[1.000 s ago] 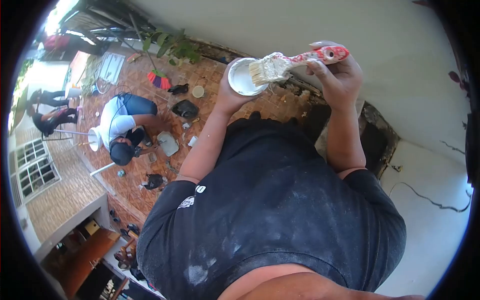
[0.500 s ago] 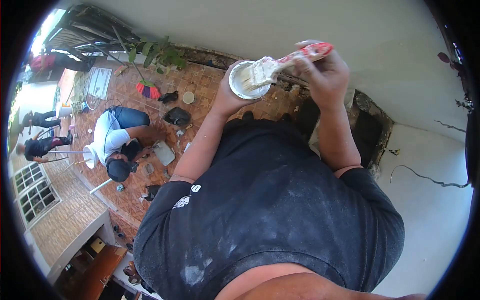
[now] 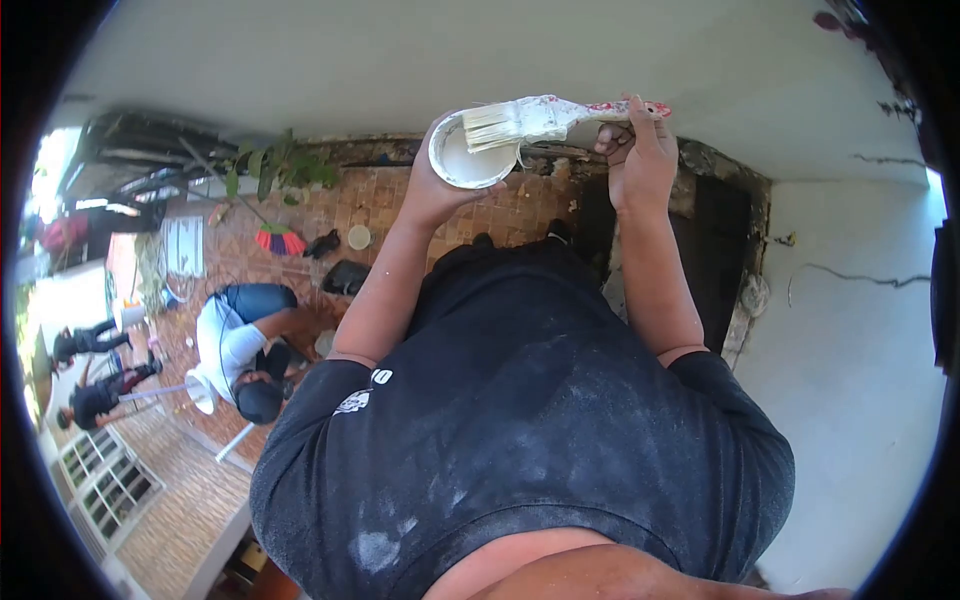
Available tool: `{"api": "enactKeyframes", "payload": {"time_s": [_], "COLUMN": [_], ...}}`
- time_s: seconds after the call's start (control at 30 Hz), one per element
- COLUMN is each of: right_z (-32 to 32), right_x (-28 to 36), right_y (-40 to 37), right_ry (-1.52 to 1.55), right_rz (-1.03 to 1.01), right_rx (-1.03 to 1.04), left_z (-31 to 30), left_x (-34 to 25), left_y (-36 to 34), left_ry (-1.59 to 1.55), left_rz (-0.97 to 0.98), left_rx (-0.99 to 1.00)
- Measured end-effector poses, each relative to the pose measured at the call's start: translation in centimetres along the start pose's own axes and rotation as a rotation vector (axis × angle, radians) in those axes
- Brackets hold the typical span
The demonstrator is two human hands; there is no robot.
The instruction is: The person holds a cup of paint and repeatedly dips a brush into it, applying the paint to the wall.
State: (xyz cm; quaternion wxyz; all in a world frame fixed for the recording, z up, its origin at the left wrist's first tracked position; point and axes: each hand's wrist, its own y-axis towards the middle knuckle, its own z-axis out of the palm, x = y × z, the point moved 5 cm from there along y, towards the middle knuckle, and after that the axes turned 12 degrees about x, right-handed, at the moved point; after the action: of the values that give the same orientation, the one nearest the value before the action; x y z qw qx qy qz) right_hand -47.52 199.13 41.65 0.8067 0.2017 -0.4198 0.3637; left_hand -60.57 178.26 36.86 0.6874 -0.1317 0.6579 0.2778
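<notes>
My left hand (image 3: 428, 192) is wrapped round a white tub (image 3: 474, 184) with white paint inside, its mouth tilted toward me. In my right hand (image 3: 645, 165), the thumb and fingers pinch the far end of a paintbrush (image 3: 540, 118), while some of the other fingers curl loosely below. The handle is red and smeared with white. White paint coats the ferrule, and the pale bristles lie across the upper right part of the tub's mouth. The brush is held nearly level, close to the wall.
A light wall (image 3: 400, 60) rises right before me, and another wall (image 3: 850, 330) stands on my right. Left of me a person in a white shirt (image 3: 235, 340) crouches on the tiled floor (image 3: 330, 215), near a white bucket (image 3: 202, 392). A broom (image 3: 280, 240) and a plant (image 3: 275, 168) are along the wall.
The brush has swung from a slant to nearly level, its bristles still over the tub. My right hand's grip has shifted to the handle's end, and the view has turned slightly.
</notes>
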Motion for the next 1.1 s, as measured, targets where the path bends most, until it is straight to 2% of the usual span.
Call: {"api": "enactKeyframes", "payload": {"time_s": [0.1,0.2,0.3,0.43,0.53,0.63,0.73,0.83,0.93,0.97,1.07,1.1], "right_z": [0.3,2.6,3.9,5.4,3.4,2.0,1.1,3.2,6.3,6.6,8.7,8.5], "right_x": [4.5,7.9,9.1,9.3,8.9,9.2,7.7,6.6,5.0,4.3,4.2,4.0], "right_y": [-1.7,-3.7,-4.8,-4.9,-4.8,-4.0,-3.2,-3.7,-3.9,-3.6,-4.5,-4.5], "right_ry": [-0.242,-0.509,-0.905,-1.152,-0.759,-0.543,-0.440,-0.441,-0.577,-0.798,-1.013,-0.964], "right_rz": [-0.211,-0.405,-0.467,-0.560,-0.472,-0.357,-0.391,-0.495,-0.511,-0.506,-0.662,-0.680], "right_rx": [-0.019,0.090,0.171,0.285,0.109,0.029,0.051,0.141,0.275,0.292,0.368,0.344], "left_z": [2.2,4.0,5.7,6.9,6.3,5.2,4.2,3.7,3.2,3.0,2.5,2.1], "left_x": [-0.7,-0.4,0.6,1.2,1.9,1.1,0.5,-0.3,-1.2,-1.2,-1.3,-1.2], "left_y": [2.0,3.4,4.1,4.7,4.5,4.1,3.5,2.5,0.9,0.5,-0.3,-0.9], "left_ry": [0.198,0.271,0.187,0.078,0.133,0.232,0.248,0.258,0.347,0.365,0.351,0.339], "left_rz": [-0.026,-0.030,-0.004,-0.030,0.005,0.015,0.031,0.059,0.082,0.079,0.098,0.108], "left_rx": [0.095,0.152,0.192,0.254,0.246,0.212,0.155,0.095,0.016,0.015,-0.030,-0.064]}}
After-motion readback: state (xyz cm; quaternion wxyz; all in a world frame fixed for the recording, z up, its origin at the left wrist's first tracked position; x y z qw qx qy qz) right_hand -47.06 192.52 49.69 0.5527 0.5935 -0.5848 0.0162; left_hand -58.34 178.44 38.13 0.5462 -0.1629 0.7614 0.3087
